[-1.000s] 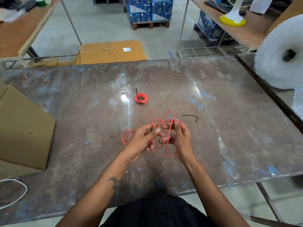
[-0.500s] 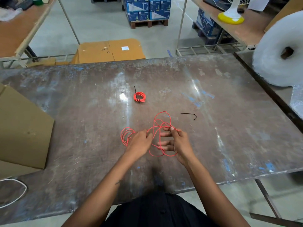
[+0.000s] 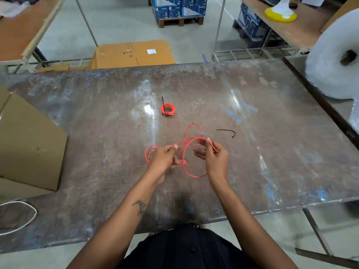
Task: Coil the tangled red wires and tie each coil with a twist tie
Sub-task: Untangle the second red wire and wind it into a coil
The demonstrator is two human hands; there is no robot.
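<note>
Loose red wire [image 3: 191, 152] held up over the middle of the worn metal table [image 3: 97, 117], between both hands, sprawled in several uneven loops. Left hand [image 3: 165, 159] pinches a strand between thumb and fingertips; small bunch of loops sticks out to its left side. Right hand [image 3: 215, 158] pinches the top of a big loop between thumb and forefinger, other fingers spread loose; that loop hangs down beside the wrist. More loops rise behind the hands. Finished red coil [image 3: 168, 109] lies farther back on the table, black tie [image 3: 164, 105] around it with its tail sticking up. Loose black twist tie [image 3: 227, 132] lies right of the tangle, apart from it. Cardboard box [image 3: 29, 142] at left edge, bubble wrap roll [image 3: 330, 61] far right.
</note>
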